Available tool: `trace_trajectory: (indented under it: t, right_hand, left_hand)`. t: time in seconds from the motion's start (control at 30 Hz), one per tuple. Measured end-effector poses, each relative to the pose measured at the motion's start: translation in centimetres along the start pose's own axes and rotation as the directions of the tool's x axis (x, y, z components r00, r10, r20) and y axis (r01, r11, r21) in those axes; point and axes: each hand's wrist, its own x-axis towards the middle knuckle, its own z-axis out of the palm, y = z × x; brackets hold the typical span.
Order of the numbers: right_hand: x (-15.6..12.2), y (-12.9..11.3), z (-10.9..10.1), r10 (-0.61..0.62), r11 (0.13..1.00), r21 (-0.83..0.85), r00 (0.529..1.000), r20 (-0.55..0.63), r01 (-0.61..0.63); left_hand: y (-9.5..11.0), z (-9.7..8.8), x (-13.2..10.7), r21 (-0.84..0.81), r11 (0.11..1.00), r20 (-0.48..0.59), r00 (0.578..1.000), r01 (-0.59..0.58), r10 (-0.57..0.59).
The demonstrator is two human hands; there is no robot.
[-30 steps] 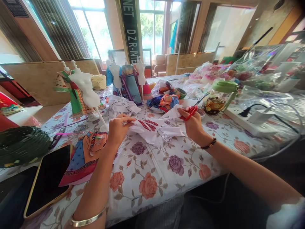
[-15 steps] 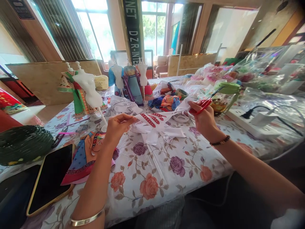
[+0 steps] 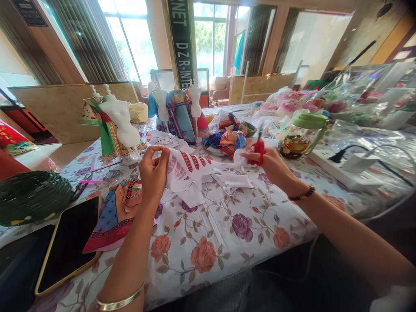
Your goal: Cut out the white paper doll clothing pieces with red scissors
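My left hand (image 3: 154,170) pinches the left edge of a white paper garment with red stripes (image 3: 186,171), held just above the floral tablecloth (image 3: 211,234). My right hand (image 3: 268,164) grips red-handled scissors (image 3: 258,149), blades pointing up, and also pinches the paper's right end. White paper offcuts (image 3: 234,180) lie on the cloth under the piece. A printed blue and pink paper sheet (image 3: 113,214) lies beside my left forearm.
A white doll mannequin (image 3: 121,121) and dressed ones (image 3: 177,110) stand behind. A phone (image 3: 69,242) and dark woven basket (image 3: 30,197) sit at left. A green-lidded jar (image 3: 300,134), power strip with cable (image 3: 344,167) and plastic bags (image 3: 351,99) are at right.
My left hand turned the paper piece up and toward me. My right hand came lower and nearer the left, swinging the scissors from pointing right to pointing up.
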Motion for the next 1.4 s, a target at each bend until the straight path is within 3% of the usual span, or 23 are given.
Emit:
trace_trajectory:
  t: [0.17,0.3,0.5,0.57,0.67,0.83,0.93,1.0,1.13,1.2,1.3,1.4]
  right_hand:
    - [-0.4,1.0,0.2,0.088,0.971,-0.232,0.987,0.137,-0.055]
    - [-1.1,0.5,0.8,0.157,0.964,-0.246,0.96,0.232,-0.099]
    - [-3.2,-0.2,3.1,0.317,0.94,-0.054,0.801,0.508,-0.338]
    - [-4.0,0.1,3.9,0.314,0.916,0.041,0.778,0.544,-0.399]
    - [-4.8,0.8,4.8,0.272,0.894,0.173,0.808,0.523,-0.413]
    - [-5.2,1.0,5.0,0.232,0.901,0.271,0.905,0.356,-0.338]
    - [-5.2,0.3,4.7,0.209,0.921,0.27,0.941,0.266,-0.281]
    - [-5.0,-0.3,4.5,0.19,0.935,0.255,0.955,0.226,-0.246]
    - [-4.6,-1.1,4.1,0.114,0.967,0.209,0.98,0.165,-0.148]
    - [-4.5,-1.4,3.9,0.072,0.977,0.187,0.987,0.144,-0.099]
    - [-4.4,-1.3,3.7,0.023,0.988,0.149,0.992,0.121,-0.041]
    - [-4.2,-1.0,3.5,-0.009,0.996,0.087,0.993,0.12,-0.001]
  left_hand:
    - [-0.4,0.3,0.3,-0.099,0.987,0.075,0.99,0.125,-0.117]
    - [0.0,0.5,0.0,-0.151,0.961,0.172,0.964,0.231,-0.204]
    - [0.0,0.9,-0.5,-0.17,0.906,0.363,0.879,0.388,-0.308]
    - [-0.2,1.1,-0.8,-0.16,0.897,0.424,0.849,0.412,-0.314]
    - [-0.3,1.1,-1.3,-0.111,0.893,0.519,0.791,0.436,-0.322]
    - [-0.1,1.0,-1.8,0.022,0.909,0.638,0.694,0.415,-0.333]
    - [0.1,0.9,-1.7,0.117,0.93,0.666,0.667,0.348,-0.333]
    - [0.1,1.0,-1.6,0.174,0.944,0.636,0.699,0.281,-0.325]
    - [-0.6,1.1,-1.2,0.269,0.959,0.393,0.899,0.09,-0.194]
    - [-0.8,1.2,-1.2,0.344,0.939,0.233,0.97,-0.012,-0.073]
    - [-1.0,1.2,-1.3,0.48,0.87,0.106,0.992,-0.116,0.074]
    - [-1.3,1.1,-1.4,0.597,0.791,0.089,0.991,-0.137,0.104]
